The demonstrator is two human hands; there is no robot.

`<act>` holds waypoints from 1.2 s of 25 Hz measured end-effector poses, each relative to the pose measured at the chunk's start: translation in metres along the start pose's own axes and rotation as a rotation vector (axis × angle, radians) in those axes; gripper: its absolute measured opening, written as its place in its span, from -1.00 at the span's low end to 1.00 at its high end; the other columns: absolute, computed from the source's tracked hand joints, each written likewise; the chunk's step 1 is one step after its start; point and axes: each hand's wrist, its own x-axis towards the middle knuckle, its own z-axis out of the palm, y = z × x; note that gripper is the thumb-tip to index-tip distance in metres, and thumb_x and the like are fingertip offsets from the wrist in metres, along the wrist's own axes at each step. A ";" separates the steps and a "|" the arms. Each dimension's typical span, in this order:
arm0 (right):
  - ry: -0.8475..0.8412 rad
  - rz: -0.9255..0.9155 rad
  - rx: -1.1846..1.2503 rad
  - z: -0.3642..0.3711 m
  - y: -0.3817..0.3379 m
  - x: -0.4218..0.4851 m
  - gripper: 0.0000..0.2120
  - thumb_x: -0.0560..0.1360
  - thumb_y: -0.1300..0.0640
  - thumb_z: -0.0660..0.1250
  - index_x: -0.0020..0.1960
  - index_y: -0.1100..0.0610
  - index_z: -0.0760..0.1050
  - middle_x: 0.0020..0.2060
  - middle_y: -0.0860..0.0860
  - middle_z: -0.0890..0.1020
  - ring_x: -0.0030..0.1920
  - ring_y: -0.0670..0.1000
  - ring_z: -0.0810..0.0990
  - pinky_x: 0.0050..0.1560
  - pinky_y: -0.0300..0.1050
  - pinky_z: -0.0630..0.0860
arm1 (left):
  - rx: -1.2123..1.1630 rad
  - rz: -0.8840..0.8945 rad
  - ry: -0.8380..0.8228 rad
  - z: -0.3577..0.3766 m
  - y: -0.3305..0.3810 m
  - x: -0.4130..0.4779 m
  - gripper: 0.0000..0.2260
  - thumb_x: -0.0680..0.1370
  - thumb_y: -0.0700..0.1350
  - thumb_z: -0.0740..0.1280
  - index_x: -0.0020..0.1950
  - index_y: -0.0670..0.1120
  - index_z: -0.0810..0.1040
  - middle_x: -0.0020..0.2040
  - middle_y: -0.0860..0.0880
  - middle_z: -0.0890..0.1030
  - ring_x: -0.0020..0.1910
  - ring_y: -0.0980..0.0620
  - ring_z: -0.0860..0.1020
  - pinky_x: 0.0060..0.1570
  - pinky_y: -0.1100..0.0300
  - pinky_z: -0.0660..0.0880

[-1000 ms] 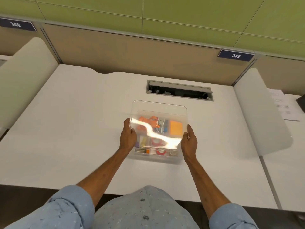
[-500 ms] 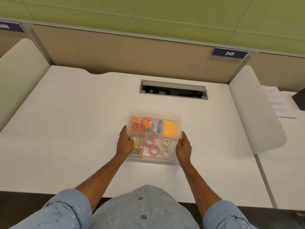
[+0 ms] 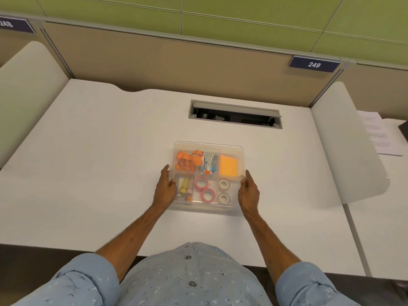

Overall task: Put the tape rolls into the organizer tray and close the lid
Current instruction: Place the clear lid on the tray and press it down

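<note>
White desk (image 3: 88,162) fills the view, with a beige partition behind it and a green wall above. Grey cable slot (image 3: 235,114) sits open at the back of the desk; plate "249" (image 3: 314,64) hangs on the partition at the right. Papers (image 3: 377,133) lie on the next desk, past the white divider.

Clear tray (image 3: 207,209) rests flat on the desk, near the middle, just in front of the slot. Lid (image 3: 208,145) lies flat on top, looks closed. 6 compartments visible through it. Front middle: 2 pink rolls (image 3: 204,189). Front right: 2 white rolls (image 3: 224,191). Back row: orange strap, stapler, orange notes (image 3: 229,165).

Left hand (image 3: 165,188) grips the tray's left edge, thumb on the lid, fingers wrapped down the side. Right hand (image 3: 249,193) grips the right edge the same way, thumb on top. Both hands are curled, closed on the tray.
</note>
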 end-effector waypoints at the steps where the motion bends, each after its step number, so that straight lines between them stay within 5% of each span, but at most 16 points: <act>1: -0.003 0.000 -0.001 0.001 0.001 -0.003 -0.56 0.80 0.22 0.07 0.67 0.21 0.26 0.58 0.15 0.47 0.57 0.20 0.47 0.65 0.13 0.36 | -0.024 -0.010 0.001 0.000 -0.001 -0.001 -0.48 0.74 -0.29 0.14 0.70 -0.09 0.14 0.65 -0.15 0.36 0.58 -0.22 0.40 0.59 -0.21 0.36; 8: -0.019 0.007 0.064 0.003 0.009 -0.013 -0.54 0.79 0.24 0.09 0.68 0.25 0.21 0.64 0.15 0.36 0.65 0.17 0.36 0.70 0.05 0.26 | -0.158 -0.021 -0.057 -0.010 -0.007 -0.001 -0.58 0.72 -0.32 0.19 0.58 -0.10 0.34 0.47 -0.14 0.52 0.42 -0.21 0.53 0.37 -0.04 0.53; 15: -0.144 -0.116 -0.002 0.001 0.016 -0.020 -0.48 0.81 0.16 0.00 0.73 0.19 -0.01 0.65 0.12 0.34 0.63 0.17 0.38 0.67 0.15 0.33 | 0.095 0.094 -0.097 0.004 -0.011 -0.016 -0.38 0.75 -0.24 0.21 0.72 -0.16 -0.04 0.72 -0.16 0.18 0.68 -0.20 0.22 0.67 -0.19 0.22; 20: 0.078 -0.204 -0.448 0.001 0.019 -0.025 -0.44 0.79 0.04 0.06 0.74 0.16 0.04 0.71 0.09 0.21 0.72 0.10 0.20 0.75 0.17 0.07 | 0.483 0.350 0.031 0.012 -0.013 -0.023 -0.38 0.77 -0.02 0.16 0.73 -0.13 -0.06 0.76 -0.11 0.01 0.75 -0.11 0.02 0.73 -0.19 0.01; 25: -0.107 -0.447 -0.880 0.024 0.014 -0.029 -0.38 0.78 -0.16 -0.11 0.75 -0.01 -0.20 0.74 -0.01 -0.20 0.76 0.03 -0.19 0.75 0.23 -0.14 | 0.687 0.467 -0.079 0.026 -0.016 -0.028 -0.18 0.69 0.25 0.23 0.74 -0.08 -0.14 0.77 -0.09 -0.11 0.75 -0.08 -0.12 0.74 -0.16 -0.08; 30: -0.104 -0.443 -0.904 0.030 0.022 -0.031 -0.38 0.78 -0.19 -0.12 0.75 -0.03 -0.21 0.74 -0.03 -0.20 0.76 0.01 -0.20 0.75 0.22 -0.10 | 0.773 0.445 -0.099 0.026 -0.021 -0.023 -0.07 0.60 0.40 0.18 0.73 -0.11 -0.15 0.76 -0.13 -0.15 0.75 -0.14 -0.17 0.74 -0.15 -0.10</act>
